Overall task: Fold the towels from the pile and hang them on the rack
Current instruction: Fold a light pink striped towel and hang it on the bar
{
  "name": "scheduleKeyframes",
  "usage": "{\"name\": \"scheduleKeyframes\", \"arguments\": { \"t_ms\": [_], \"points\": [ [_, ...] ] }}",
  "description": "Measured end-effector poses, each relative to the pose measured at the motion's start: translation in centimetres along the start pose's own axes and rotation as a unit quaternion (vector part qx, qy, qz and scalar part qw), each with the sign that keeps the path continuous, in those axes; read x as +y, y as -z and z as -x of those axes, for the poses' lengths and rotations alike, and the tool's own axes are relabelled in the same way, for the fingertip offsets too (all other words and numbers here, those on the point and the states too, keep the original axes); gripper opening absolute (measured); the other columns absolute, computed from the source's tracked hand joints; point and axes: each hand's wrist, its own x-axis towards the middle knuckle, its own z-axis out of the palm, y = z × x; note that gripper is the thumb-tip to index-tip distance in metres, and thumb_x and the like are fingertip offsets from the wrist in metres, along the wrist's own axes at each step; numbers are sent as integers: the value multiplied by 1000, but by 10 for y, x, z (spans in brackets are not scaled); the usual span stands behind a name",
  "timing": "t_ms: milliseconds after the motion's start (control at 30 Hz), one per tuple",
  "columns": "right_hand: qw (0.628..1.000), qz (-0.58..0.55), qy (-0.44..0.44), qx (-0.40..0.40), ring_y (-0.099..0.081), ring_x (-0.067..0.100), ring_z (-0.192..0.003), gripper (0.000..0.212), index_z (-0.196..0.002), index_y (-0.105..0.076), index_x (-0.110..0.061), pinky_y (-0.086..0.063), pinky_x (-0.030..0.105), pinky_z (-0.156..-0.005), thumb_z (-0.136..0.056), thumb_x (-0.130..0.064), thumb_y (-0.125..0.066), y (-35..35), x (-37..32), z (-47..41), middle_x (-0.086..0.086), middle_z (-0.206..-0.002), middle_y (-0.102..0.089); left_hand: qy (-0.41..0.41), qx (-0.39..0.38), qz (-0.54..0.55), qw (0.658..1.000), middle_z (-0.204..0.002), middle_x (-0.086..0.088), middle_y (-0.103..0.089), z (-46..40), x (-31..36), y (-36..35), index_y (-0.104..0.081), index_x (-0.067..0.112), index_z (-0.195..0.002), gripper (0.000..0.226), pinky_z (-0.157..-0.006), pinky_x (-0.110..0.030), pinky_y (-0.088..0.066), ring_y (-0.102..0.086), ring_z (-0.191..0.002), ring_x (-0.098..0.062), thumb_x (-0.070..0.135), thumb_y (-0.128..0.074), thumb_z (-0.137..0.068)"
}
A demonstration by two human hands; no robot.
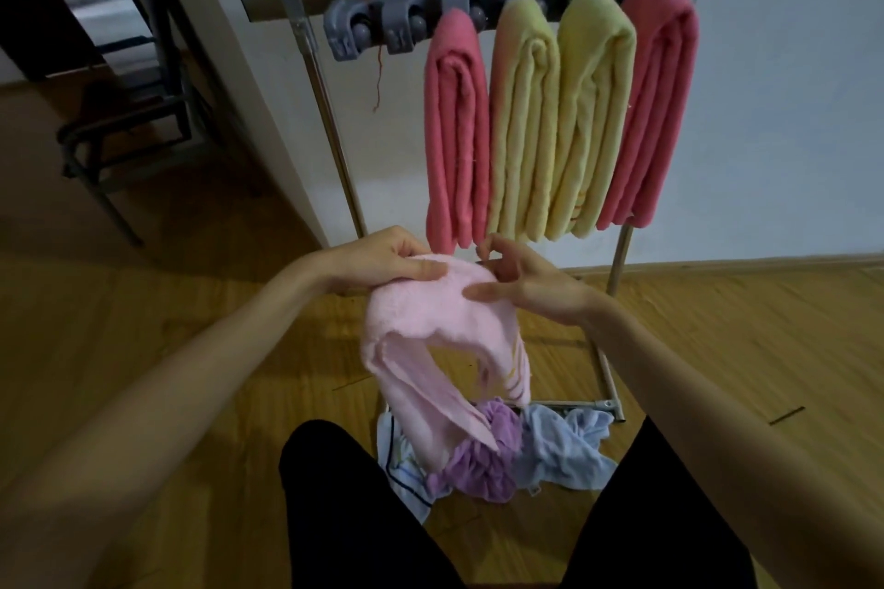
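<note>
A light pink towel (421,340) hangs folded over between my hands, its ends drooping toward the floor. My left hand (382,261) grips its top edge on the left. My right hand (521,280) holds the top fold from the right, thumb on the cloth. Behind stands the rack (306,29) with a grey clip bar (363,26). Several folded towels hang from it: a pink one (457,134), two yellow ones (524,124) (591,110), and another pink one (655,96). The pile (526,450) on the floor holds purple, pale blue and white towels.
A dark folding chair (138,110) stands at the left by a white wall corner. The rack's metal base frame (605,404) lies on the wooden floor behind the pile. My legs in black trousers (359,517) frame the pile.
</note>
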Motion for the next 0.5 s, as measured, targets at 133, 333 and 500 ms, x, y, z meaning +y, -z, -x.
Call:
{"name": "scheduleKeyframes", "arguments": {
  "t_ms": [133, 333, 500],
  "points": [
    [996, 65, 41, -47, -38, 23, -72, 19, -91, -40, -9, -37, 31, -59, -88, -6, -58, 15, -20, 1, 9, -81, -40, 6, 19, -1, 1000, -68, 9, -61, 2, -9, 3, -70, 6, -88, 25, -54, -14, -41, -55, -59, -4, 30, -63, -89],
    [982, 165, 67, -66, -50, 5, -75, 10, -86, -52, 4, -41, 13, -69, -89, -2, -46, 45, -54, 10, 2, -81, -50, 14, 57, 46, 997, -99, 3, -68, 12, -20, 27, -68, 15, -103, 26, -74, -18, -52, -65, -98, -14, 26, -70, -79],
    [971, 225, 35, -72, -60, 11, -110, 30, -98, -70, 4, -43, 18, -97, -93, 12, -41, 61, -65, 10, 11, -110, -69, -47, 5, 126, 991, -99, 7, -68, 24, -8, 48, -50, 20, -130, 49, -73, -23, -53, -66, -97, -14, 16, -63, -83]
  ]
}}
